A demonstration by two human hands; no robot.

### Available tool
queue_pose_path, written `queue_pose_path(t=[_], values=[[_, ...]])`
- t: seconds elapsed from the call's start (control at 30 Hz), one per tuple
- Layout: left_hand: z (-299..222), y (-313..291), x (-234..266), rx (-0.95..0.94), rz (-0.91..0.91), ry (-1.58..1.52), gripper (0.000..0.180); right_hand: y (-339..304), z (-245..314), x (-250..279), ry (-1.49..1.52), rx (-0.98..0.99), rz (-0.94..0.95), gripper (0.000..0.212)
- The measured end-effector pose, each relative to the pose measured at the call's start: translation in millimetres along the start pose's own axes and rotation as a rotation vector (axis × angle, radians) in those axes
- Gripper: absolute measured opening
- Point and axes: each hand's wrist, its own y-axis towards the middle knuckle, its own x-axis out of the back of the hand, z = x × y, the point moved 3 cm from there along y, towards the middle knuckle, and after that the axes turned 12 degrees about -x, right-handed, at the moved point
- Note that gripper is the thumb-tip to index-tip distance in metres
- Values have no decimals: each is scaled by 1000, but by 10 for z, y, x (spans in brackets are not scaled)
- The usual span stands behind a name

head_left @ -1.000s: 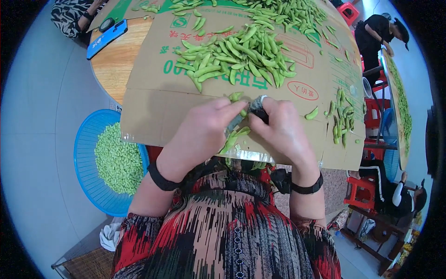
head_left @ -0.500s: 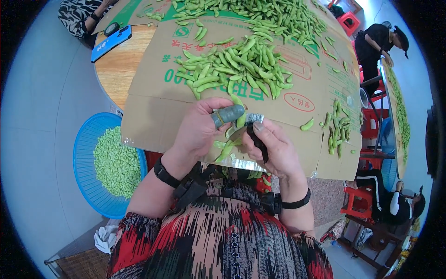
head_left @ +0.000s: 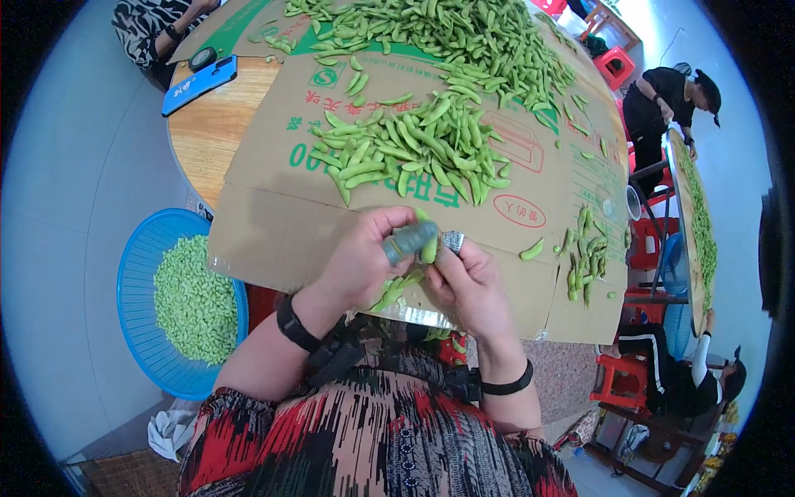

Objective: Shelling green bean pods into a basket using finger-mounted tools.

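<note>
My left hand (head_left: pixel 352 261) grips a green soybean pod (head_left: pixel 430 248), with a grey-green cover (head_left: pixel 408 241) on one digit. Against the pod's near right side press the closed fingers of my right hand (head_left: pixel 482 294); a silvery band (head_left: pixel 452 241) wraps one of its fingers. Whatever else sits inside the right palm is hidden. A few pods (head_left: pixel 394 291) lie just under my hands at the cardboard's (head_left: pixel 273 236) near edge. Beyond them is a pile of pods (head_left: pixel 422 145), backed by a bigger heap (head_left: pixel 480 45).
At left, a blue basket (head_left: pixel 132 331) holds shelled green beans (head_left: pixel 195 302). A blue phone (head_left: pixel 199 85) rests on the wooden table (head_left: pixel 211 124). Darker pods (head_left: pixel 586 257) lie to the right. Other people work around, including a person (head_left: pixel 662 99) at another table.
My right hand has come in closer to the left and turned, so the black object seen in it before no longer shows. The view has shifted slightly.
</note>
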Motion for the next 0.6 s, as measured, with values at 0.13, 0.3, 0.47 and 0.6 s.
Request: queue_pose_path(t=[0.13, 0.3, 0.47, 0.6], values=[[48, 47, -7, -251, 21, 483, 16, 6, 77, -8, -738, 492, -449, 12], [75, 55, 54, -206, -124, 334, 24, 80, 102, 10, -153, 46, -246, 15], [62, 56, 66, -104, -107, 128, 35, 94, 107, 89, -357, 66, -139, 20], [-23, 70, -48, -309, 66, 643, 36, 93, 283, 281, -178, 127, -385, 23]])
